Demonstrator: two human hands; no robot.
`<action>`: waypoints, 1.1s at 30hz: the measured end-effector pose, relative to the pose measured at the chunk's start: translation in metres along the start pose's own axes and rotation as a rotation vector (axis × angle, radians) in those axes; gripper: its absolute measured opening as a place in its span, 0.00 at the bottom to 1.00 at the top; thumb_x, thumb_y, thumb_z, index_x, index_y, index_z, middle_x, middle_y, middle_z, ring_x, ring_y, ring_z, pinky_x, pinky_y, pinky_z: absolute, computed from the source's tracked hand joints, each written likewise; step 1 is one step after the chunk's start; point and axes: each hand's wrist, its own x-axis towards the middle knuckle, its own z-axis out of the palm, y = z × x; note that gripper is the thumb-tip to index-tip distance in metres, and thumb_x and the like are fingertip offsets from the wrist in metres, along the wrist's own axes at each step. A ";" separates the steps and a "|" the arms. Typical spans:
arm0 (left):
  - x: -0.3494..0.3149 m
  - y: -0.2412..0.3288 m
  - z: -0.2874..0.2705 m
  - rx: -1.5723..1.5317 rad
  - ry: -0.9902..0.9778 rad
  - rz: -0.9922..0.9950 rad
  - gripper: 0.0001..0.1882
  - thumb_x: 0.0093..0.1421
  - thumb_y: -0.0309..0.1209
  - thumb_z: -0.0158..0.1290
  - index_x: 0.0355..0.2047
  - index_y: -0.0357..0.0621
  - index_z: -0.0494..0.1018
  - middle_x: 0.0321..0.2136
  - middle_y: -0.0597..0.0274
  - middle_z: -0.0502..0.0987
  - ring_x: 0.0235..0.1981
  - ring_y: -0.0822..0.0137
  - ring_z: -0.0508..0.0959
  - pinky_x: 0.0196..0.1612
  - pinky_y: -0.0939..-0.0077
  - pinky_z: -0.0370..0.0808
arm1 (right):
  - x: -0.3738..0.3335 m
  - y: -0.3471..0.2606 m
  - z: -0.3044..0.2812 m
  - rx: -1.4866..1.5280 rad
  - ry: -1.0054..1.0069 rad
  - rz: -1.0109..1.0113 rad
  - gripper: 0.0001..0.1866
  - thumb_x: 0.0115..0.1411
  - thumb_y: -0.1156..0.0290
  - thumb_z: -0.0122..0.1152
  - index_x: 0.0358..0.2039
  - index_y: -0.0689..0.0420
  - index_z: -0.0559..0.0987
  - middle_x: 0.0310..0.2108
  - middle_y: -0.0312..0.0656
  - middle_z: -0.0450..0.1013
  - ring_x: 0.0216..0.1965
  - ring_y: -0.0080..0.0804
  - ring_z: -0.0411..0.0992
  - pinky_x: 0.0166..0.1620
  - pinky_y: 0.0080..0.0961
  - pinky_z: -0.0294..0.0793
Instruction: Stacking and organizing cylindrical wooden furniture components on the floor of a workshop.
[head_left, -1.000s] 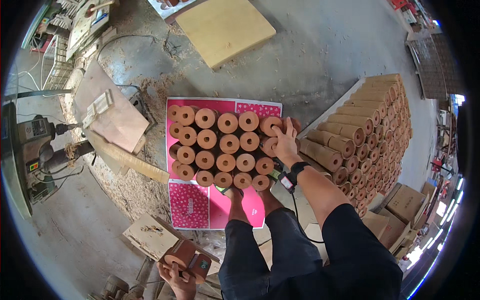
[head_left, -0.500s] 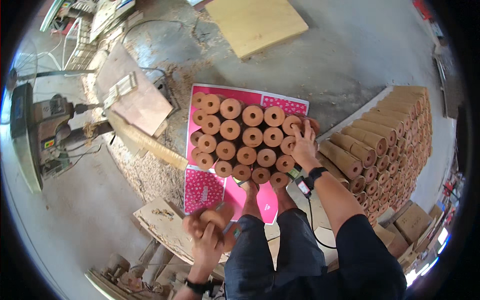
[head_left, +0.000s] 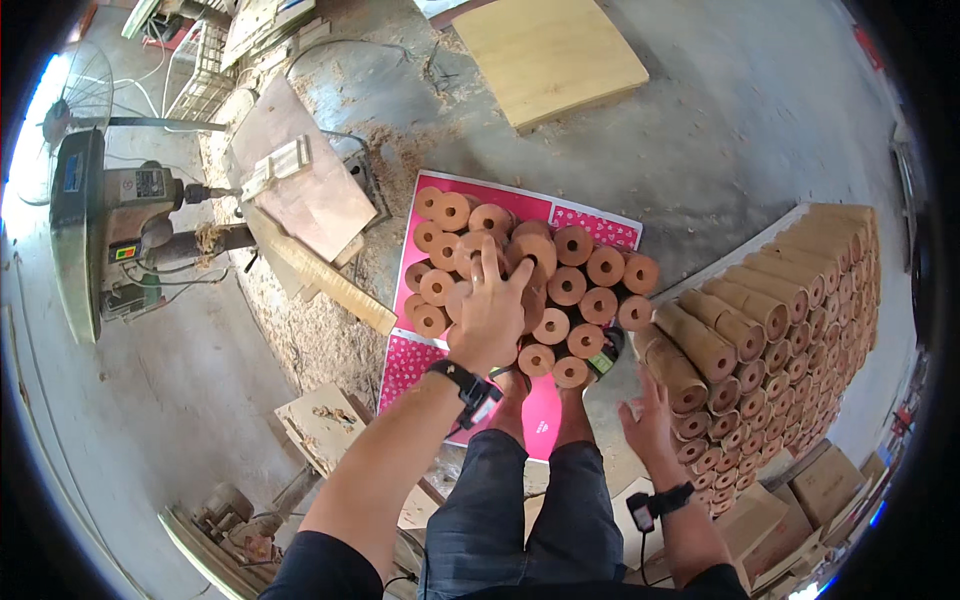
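Several reddish-brown wooden cylinders (head_left: 605, 265), each with a hole in its end, stand in rows on a pink printed sheet (head_left: 415, 365) on the floor before my feet. My left hand (head_left: 490, 318) reaches over the middle of these rows, fingers curled around wooden cylinders (head_left: 530, 258) that sit higher than their neighbours. Its palm hides some of the ends below. Off to the right, my right hand (head_left: 650, 425) is empty with its fingers apart. It is near a big stack of longer bark-brown cylinders (head_left: 770, 320), also bored at the ends.
A green drill press (head_left: 85, 230) stands at the left, with a wooden board (head_left: 300, 180) beside its bit and shavings (head_left: 265, 340) spread below. A yellow wooden panel (head_left: 550, 60) lies at the far side. Cardboard boxes (head_left: 830, 475) sit at the lower right.
My left hand has come up from the lower left with wooden cylinders and is now over the rows. My right hand has left the rows' right side and drawn back toward me.
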 end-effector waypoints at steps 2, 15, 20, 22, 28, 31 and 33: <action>0.016 0.002 0.002 0.054 -0.011 0.010 0.35 0.48 0.23 0.59 0.58 0.58 0.68 0.65 0.41 0.48 0.64 0.32 0.58 0.54 0.52 0.75 | -0.022 0.003 0.001 0.015 0.023 0.018 0.33 0.53 0.75 0.66 0.60 0.56 0.66 0.55 0.55 0.64 0.47 0.50 0.71 0.43 0.36 0.77; 0.026 -0.011 0.021 0.145 -0.116 -0.097 0.34 0.53 0.22 0.54 0.60 0.62 0.65 0.67 0.45 0.46 0.65 0.34 0.56 0.50 0.49 0.77 | -0.069 0.009 0.020 0.226 -0.098 0.287 0.31 0.56 0.69 0.65 0.60 0.57 0.67 0.53 0.55 0.67 0.36 0.39 0.78 0.33 0.30 0.77; 0.032 -0.021 0.022 0.194 -0.032 0.040 0.33 0.53 0.22 0.53 0.60 0.61 0.65 0.66 0.43 0.48 0.65 0.34 0.56 0.50 0.47 0.77 | -0.074 0.011 0.015 0.222 -0.109 0.288 0.30 0.57 0.68 0.65 0.59 0.59 0.67 0.51 0.55 0.69 0.34 0.40 0.78 0.35 0.33 0.77; 0.038 -0.019 0.020 0.193 -0.002 0.082 0.33 0.53 0.22 0.52 0.60 0.61 0.65 0.66 0.42 0.49 0.65 0.33 0.56 0.50 0.46 0.77 | -0.077 0.023 0.017 0.162 -0.117 0.225 0.30 0.57 0.67 0.65 0.59 0.58 0.67 0.50 0.55 0.70 0.34 0.40 0.79 0.36 0.33 0.77; 0.049 0.005 0.006 0.100 -0.152 -0.084 0.33 0.55 0.37 0.58 0.62 0.57 0.63 0.68 0.39 0.44 0.66 0.31 0.52 0.53 0.46 0.76 | -0.080 0.023 0.014 0.206 -0.147 0.336 0.29 0.57 0.66 0.65 0.58 0.56 0.68 0.48 0.55 0.72 0.36 0.40 0.79 0.38 0.33 0.77; 0.047 0.008 0.007 0.138 -0.142 -0.105 0.36 0.55 0.44 0.59 0.64 0.57 0.61 0.69 0.38 0.40 0.68 0.30 0.48 0.54 0.47 0.75 | -0.081 0.023 0.010 0.229 -0.146 0.336 0.28 0.57 0.66 0.65 0.58 0.55 0.69 0.48 0.56 0.73 0.36 0.40 0.80 0.38 0.33 0.77; 0.045 0.011 0.004 0.131 -0.208 -0.148 0.42 0.48 0.32 0.58 0.66 0.58 0.58 0.69 0.37 0.40 0.68 0.28 0.46 0.57 0.46 0.73 | -0.082 0.025 0.007 0.257 -0.135 0.345 0.27 0.58 0.67 0.65 0.58 0.55 0.69 0.48 0.56 0.73 0.36 0.40 0.80 0.39 0.34 0.77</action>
